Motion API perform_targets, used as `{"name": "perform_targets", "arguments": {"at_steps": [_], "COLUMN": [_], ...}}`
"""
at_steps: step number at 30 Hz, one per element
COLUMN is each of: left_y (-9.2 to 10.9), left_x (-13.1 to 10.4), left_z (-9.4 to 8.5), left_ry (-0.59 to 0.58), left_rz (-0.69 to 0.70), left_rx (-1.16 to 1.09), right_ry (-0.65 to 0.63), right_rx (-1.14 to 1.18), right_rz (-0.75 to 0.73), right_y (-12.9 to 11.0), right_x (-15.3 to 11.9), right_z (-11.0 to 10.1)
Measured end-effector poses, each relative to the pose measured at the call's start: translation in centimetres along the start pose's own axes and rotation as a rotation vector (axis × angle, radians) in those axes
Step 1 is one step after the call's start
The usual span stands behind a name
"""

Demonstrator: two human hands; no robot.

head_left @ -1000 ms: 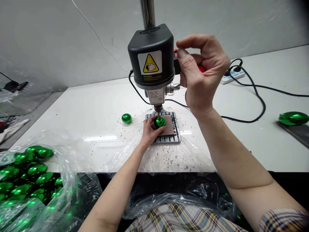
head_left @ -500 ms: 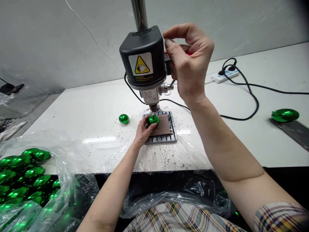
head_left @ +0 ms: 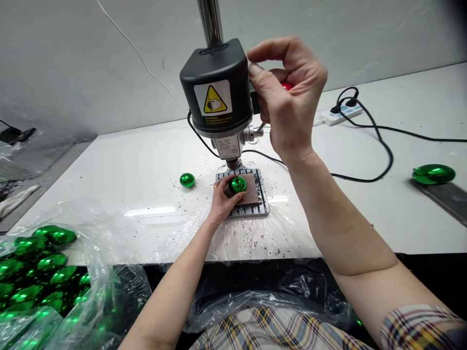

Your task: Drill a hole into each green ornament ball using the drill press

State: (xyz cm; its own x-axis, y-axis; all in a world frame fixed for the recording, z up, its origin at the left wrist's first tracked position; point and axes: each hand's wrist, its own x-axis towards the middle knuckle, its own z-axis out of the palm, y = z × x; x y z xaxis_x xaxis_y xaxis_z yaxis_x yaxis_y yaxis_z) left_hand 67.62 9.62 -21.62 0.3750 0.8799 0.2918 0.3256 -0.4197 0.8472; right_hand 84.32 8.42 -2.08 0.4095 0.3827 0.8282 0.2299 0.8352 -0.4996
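Observation:
Under the black drill press (head_left: 216,92), my left hand (head_left: 223,198) has its fingers wrapped round a shiny green ball (head_left: 238,184). The ball rests on a brown board (head_left: 252,188) laid over the grey slotted base plate (head_left: 251,210), with the drill tip right at its top. My right hand (head_left: 290,92) is raised beside the motor housing, fingers curled round a handle whose red part (head_left: 287,86) shows between them. Another green ball (head_left: 187,180) lies on the table to the left of the plate.
Clear plastic bags (head_left: 98,272) with several green balls (head_left: 47,262) fill the lower left. A power strip (head_left: 341,114) with black cables lies back right. One green piece (head_left: 434,174) sits by a dark flat bar (head_left: 443,200). Dark specks dot the white table (head_left: 153,160).
My left hand and its green ball have shifted slightly right and toward me on the board. My right hand has moved a little down and right.

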Motion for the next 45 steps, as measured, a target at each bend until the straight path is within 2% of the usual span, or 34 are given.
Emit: {"name": "perform_targets", "arguments": {"at_steps": [3, 8, 12, 19, 27, 34, 37, 40, 43, 45], "left_y": [-0.1, -0.2, -0.2, 0.0, 0.3, 0.4, 0.1, -0.1, 0.6, 1.6], "left_x": [0.0, 0.0, 0.0, -0.1, -0.3, -0.2, -0.1, 0.1, -0.7, -2.5], "left_z": [0.0, 0.0, 0.1, 0.0, -0.2, -0.2, 0.0, 0.2, -0.3, -0.9], "left_ry": [-0.011, -0.015, -0.013, -0.014, -0.03, -0.029, -0.02, -0.006, 0.038, 0.11], "left_rz": [0.009, 0.0, 0.018, 0.018, -0.007, 0.012, 0.004, -0.029, -0.054, -0.025], "left_rx": [-0.012, -0.005, -0.008, -0.031, -0.024, -0.052, -0.07, -0.09, -0.129, -0.078], "right_ry": [-0.011, 0.06, 0.092, 0.13, 0.048, 0.072, 0.12, 0.158, 0.059, 0.027], "right_rx": [0.043, -0.106, -0.193, -0.083, -0.145, -0.213, -0.18, -0.108, -0.038, -0.049], "right_rz": [-0.064, -0.193, -0.163, -0.219, -0.22, -0.529, -0.45, -0.232, 0.021, 0.172], "right_y": [-0.4, 0.1, 0.0, -0.5, 1.3, 3.0, 2.0, 0.4, -0.5, -0.5], "right_x": [-1.0, -3.3, -4.9, -6.3, -8.2, -8.6, -7.3, -3.9, -0.2, 1.3], "right_z": [-0.1, -0.4, -0.7, -1.0, -2.6, -2.8, -1.9, -0.6, 0.3, 0.5]}}
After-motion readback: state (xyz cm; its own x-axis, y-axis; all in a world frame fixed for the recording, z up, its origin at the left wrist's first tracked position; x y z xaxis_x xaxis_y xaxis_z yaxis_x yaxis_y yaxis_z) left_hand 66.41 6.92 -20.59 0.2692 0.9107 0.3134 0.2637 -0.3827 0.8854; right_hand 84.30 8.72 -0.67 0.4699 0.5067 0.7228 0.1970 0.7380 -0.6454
